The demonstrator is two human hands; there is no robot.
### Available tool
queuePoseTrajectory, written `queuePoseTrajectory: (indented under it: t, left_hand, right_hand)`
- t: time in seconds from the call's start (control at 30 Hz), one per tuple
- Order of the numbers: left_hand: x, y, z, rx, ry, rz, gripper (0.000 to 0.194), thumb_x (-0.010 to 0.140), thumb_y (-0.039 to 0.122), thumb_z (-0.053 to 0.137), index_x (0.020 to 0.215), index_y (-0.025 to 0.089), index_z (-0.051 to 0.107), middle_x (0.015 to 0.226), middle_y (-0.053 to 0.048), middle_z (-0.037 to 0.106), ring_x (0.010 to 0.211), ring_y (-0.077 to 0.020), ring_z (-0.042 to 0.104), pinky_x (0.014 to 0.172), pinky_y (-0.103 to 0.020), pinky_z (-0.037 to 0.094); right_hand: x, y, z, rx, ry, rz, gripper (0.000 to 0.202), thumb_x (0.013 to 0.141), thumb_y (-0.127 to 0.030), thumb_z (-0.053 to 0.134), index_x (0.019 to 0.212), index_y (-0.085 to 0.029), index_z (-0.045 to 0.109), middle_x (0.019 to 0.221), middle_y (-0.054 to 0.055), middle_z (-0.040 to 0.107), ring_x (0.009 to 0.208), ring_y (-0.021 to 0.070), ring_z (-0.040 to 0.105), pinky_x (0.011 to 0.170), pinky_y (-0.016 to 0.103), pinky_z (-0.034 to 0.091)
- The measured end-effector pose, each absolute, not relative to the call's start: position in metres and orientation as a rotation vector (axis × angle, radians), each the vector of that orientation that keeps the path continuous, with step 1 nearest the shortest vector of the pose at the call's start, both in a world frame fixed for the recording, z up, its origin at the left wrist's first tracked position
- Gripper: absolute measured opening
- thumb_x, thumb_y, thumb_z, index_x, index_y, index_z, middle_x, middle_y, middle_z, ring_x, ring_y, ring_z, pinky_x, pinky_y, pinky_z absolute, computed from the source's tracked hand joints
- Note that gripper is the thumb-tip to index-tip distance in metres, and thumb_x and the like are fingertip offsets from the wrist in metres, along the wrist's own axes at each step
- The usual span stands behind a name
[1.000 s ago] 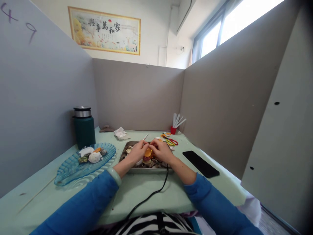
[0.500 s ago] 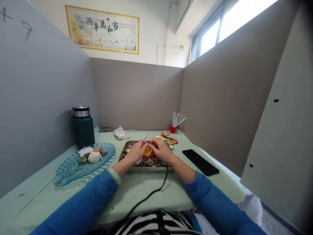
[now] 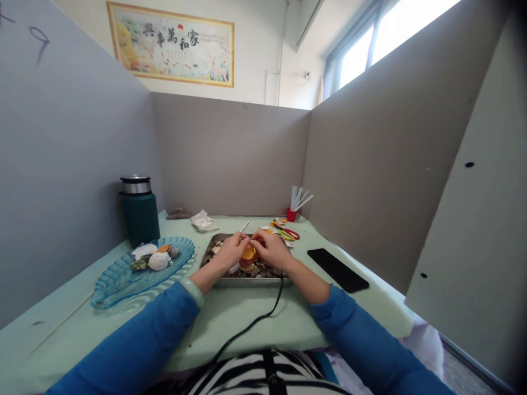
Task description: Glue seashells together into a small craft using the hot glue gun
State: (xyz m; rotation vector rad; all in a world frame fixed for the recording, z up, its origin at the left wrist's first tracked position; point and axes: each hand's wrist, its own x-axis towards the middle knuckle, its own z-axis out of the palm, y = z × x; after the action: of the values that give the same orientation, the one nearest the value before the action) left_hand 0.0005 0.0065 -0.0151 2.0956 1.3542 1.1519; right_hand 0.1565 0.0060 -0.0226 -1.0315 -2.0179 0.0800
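My left hand point(image 3: 233, 251) and my right hand point(image 3: 269, 249) meet over a metal tray point(image 3: 247, 283) of shells, their fingertips pinched together. Whatever lies between the fingertips is too small or hidden to make out. Just under them, between the hands, shows an orange, cup-like shell piece point(image 3: 248, 253); whether the fingers touch it I cannot tell. A thin white stick point(image 3: 245, 225) juts out beyond my left fingers. From beside my right hand a black cord point(image 3: 263, 316) runs over the tray's front edge toward my lap.
On the left, a blue scalloped dish point(image 3: 119, 285) holds several shells, with a dark green bottle point(image 3: 140, 216) behind it. Scissors point(image 3: 290, 234), a red cup point(image 3: 291, 215) of white sticks and a black phone-like slab point(image 3: 337, 270) are to the right. Grey partitions point(image 3: 230, 159) surround the table.
The view has tilted down slightly, so the scene sits a little higher in the frame or lower at the edges. My hands keep almost the same pose over the tray.
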Motion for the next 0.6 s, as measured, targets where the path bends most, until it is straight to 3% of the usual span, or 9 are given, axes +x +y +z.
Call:
queuePoseTrajectory:
  t: [0.6]
  left_hand:
    - [0.0006,0.0091,-0.0163,2.061,1.318,1.152,0.02,0.08,0.033,0.044,0.077,0.016,0.054,0.068,-0.003,0.059,0.063,-0.0148,0.057,0.057,-0.023,0.044]
  right_hand:
    - [0.1573,0.0061,-0.023,-1.038,-2.026,0.065,0.014,0.084,-0.028,0.05,0.08,-0.017,0.058,0.067,0.0,0.06,0.059,0.0109,0.052,0.057,0.021,0.034]
